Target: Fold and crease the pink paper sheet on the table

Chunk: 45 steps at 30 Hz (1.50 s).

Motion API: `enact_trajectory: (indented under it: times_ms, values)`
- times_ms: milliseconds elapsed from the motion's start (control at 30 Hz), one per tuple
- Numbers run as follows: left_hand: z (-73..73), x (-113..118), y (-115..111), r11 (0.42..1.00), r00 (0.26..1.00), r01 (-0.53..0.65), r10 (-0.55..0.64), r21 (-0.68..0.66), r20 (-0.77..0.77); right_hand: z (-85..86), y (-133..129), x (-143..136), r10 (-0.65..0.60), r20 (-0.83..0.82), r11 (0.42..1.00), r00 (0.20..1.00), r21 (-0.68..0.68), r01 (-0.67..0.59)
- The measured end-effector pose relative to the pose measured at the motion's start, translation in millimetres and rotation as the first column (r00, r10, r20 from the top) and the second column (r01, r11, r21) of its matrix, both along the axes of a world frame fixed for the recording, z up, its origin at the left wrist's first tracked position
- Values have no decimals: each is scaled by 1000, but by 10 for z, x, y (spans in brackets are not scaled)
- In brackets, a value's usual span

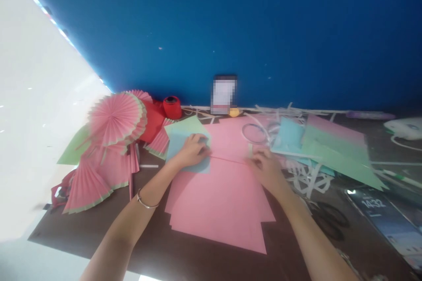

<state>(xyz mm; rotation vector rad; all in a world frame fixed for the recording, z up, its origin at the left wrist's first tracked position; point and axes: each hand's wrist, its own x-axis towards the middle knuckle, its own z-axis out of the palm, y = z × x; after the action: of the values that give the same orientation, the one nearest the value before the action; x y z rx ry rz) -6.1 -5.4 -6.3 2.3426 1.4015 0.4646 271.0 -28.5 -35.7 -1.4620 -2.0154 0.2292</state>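
My left hand (195,153) and my right hand (266,170) are above a stack of pink paper sheets (217,206). A narrow folded strip of pink paper (227,159) stretches between them, its ends pinched in my closed fingers. Motion blurs the right hand and its fingertips. A pale green bit shows beside the right fingers. Under my left hand lies light blue paper (176,145), with a light green sheet (187,125) behind it. To the left, pleated pink paper fans with green edges (114,116) are piled up.
Scissors (329,219) and a lit phone (389,224) lie at right. White paper strips (310,180), green sheets (339,153) and a clear tape roll (253,133) are nearer the middle. A red roll (172,107) stands by the blue wall (263,30).
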Motion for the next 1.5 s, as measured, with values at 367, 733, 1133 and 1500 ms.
enact_trajectory:
  times_ms: [367,733,1133,1500]
  values:
    - [104,53,-28,998,996,-57,57,8,-68,3,7,-20,-25,8,1000,1000,18,24]
    - [57,44,-76,995,991,-59,67,78,-112,-29,-9,-34,-60,53,997,997,41,58]
    - [169,157,-246,923,909,292,-188,249,-371,181,-345,-468,195,348,965,917,99,-243]
    - [16,388,-406,935,951,249,-187,251,-248,84,-485,-653,172,355,984,919,-23,-175]
